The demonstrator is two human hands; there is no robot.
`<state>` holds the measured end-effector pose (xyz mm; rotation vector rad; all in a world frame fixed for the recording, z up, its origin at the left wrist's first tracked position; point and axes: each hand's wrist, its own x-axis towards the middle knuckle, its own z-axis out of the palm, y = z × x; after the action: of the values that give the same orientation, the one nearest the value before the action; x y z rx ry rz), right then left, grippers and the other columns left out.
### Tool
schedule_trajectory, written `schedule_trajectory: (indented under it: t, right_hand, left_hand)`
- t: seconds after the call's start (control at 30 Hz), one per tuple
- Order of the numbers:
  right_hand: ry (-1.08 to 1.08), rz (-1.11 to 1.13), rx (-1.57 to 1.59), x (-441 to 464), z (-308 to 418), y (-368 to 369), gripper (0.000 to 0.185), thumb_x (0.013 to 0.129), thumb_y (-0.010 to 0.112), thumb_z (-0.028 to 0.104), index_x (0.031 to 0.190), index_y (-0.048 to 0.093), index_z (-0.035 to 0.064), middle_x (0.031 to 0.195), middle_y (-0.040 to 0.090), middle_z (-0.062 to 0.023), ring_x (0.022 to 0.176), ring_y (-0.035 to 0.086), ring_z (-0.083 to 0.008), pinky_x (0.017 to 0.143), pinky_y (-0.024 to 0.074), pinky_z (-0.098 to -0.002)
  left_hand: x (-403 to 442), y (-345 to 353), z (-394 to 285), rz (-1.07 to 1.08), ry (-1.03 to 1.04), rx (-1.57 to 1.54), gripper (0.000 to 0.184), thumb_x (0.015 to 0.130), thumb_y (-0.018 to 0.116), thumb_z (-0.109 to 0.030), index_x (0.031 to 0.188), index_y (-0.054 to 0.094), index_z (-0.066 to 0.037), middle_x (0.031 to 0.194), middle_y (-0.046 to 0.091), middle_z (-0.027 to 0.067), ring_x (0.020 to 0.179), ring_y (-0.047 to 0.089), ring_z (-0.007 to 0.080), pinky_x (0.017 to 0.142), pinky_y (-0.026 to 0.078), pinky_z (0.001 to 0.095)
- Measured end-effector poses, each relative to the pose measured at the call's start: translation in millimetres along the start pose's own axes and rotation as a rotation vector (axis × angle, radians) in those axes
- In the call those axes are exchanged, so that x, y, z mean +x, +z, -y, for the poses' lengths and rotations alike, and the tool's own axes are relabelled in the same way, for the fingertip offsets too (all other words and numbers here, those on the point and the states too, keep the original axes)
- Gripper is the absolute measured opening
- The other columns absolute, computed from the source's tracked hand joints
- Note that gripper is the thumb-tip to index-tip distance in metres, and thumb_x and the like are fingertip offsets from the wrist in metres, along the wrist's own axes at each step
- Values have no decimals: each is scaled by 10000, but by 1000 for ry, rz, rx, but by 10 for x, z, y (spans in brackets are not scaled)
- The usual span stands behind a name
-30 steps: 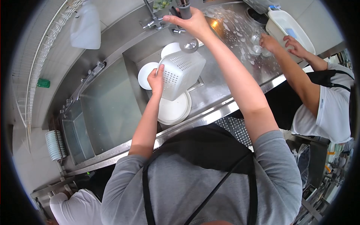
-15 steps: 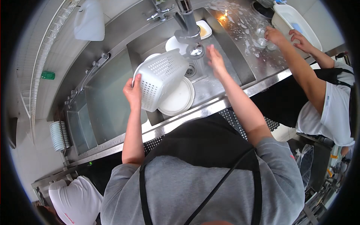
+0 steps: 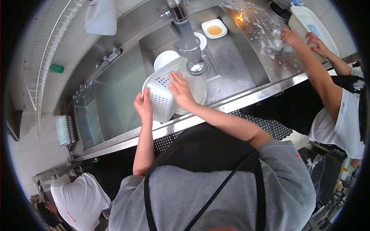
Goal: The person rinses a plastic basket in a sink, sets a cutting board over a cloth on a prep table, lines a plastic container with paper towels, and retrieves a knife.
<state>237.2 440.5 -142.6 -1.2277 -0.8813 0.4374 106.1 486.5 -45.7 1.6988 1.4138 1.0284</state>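
Basket (image 3: 163,82): white, perforated, tilted, held over the sink (image 3: 237,67), near the tap (image 3: 189,40).
Left hand (image 3: 143,107): fingers pinching the basket's rim.
Right hand (image 3: 182,92): fingers outstretched, laid against the perforated side.
Plates (image 3: 165,59): white, round, in the sink around the basket.
Dish (image 3: 222,34): white, square, yellowish liquid inside, sink's far side.
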Motion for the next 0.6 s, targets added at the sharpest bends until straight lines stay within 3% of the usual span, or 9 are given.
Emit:
schedule_trajectory:
  t: [0.1,0.13,0.2,0.27,0.3,0.37,0.5,0.57,0.6]
  right_hand:
    - [-92,154,-480,288,321,-5,452,865,358,342,1203,402,44,1176,434,-236,1081,438,-331,887,354,-361]
    - [239,161,-330,470,273,-63,493,863,341,374,1204,397,24,1221,387,-223,1132,387,-313,931,307,-348]
    - [558,170,-167,737,215,-96,535,861,324,407,1206,393,3,1267,340,-211,1184,336,-296,976,260,-335]
    - [753,293,-338,924,196,-86,584,846,349,434,1203,371,-28,1265,334,-226,1158,370,-291,979,252,-332]
    - [747,292,-336,851,270,36,584,846,349,434,1203,371,-28,1265,334,-226,1158,370,-291,979,252,-332]
    - [166,276,-717,582,511,372,609,847,359,422,1209,331,-66,1281,295,-244,1213,278,-292,1001,191,-385]
    - [18,353,-520,614,657,412,592,868,311,420,1249,309,-33,1313,271,-211,1248,213,-291,1011,172,-380]
    - [226,388,-510,893,176,63,553,882,292,401,1253,328,-7,1314,294,-185,1246,237,-268,1003,198,-364]
    - [482,380,-232,891,69,-137,531,875,323,392,1224,369,-4,1300,323,-176,1225,278,-257,983,233,-358]
  left_hand:
    - [-62,-155,-31,-24,-28,-156,343,843,522,-260,592,464,-33,487,352,-43,454,315,45,409,259,213]
    - [-80,-245,-71,-30,-23,-157,343,843,522,-260,592,464,-33,487,352,-43,454,315,45,409,259,213]
    - [-116,-448,-162,-46,26,-145,330,858,497,-252,606,469,-41,489,349,-49,444,309,36,406,251,196]
    - [-122,-500,-133,-40,58,-134,335,868,481,-243,603,466,-39,496,356,-54,448,303,30,403,242,197]
    - [-103,-526,-141,-75,60,-148,328,868,481,-241,610,471,-39,501,359,-57,452,301,25,403,239,197]
    - [-42,-484,-66,-78,62,-155,307,867,486,-240,638,491,-35,512,365,-67,464,289,16,404,223,197]
    - [17,-480,-107,-80,88,-221,303,865,490,-252,641,503,-49,507,366,-75,454,286,13,399,210,194]
    - [113,-654,-14,-171,43,-329,315,867,482,-278,648,511,-54,508,379,-68,451,295,15,397,214,196]
    - [129,-728,-62,-196,35,-330,327,870,472,-300,652,515,-61,508,386,-63,447,298,15,396,217,198]
